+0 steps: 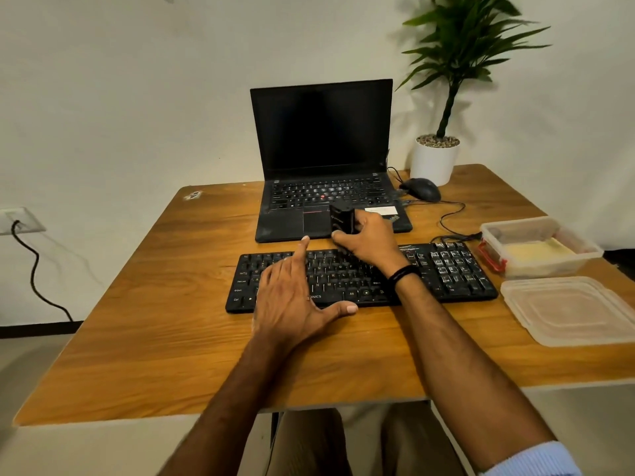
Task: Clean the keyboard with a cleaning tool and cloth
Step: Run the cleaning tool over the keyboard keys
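A wall socket (20, 219) with a dark cable plugged in sits off the left edge of the wooden surface (171, 338). A black keyboard (446, 273) lies across the middle of the surface, parallel to the near edge. The left hand (292, 297) lies over the keyboard's left half, fingers straight and holding nothing. Its forefinger reaches the far row of keys and its thumb is spread out along the keyboard's near edge.

Behind the keyboard, toward the far edge, an open laptop (323, 132) stands with a dark screen. The right hand (369, 240) is over the far edge of the keyboard, just in front of the laptop's palm rest. Its fingers are curled round a small black box-shaped cleaning tool (342, 218), held upright; whether the tool touches the keys cannot be told. A dark band (402, 274) circles that wrist.

Right of the laptop rests a black mouse (422, 188), its cable looping toward the keyboard. Beside it, at the far right corner, a green plant grows in a white pot (434, 159).

Near the right edge stands a clear plastic box (556, 266) with a red clip. Something pale yellow (536, 250) lies inside it, perhaps a cloth. The box's clear lid (570, 310) lies flat just in front of it, closer to the near edge.
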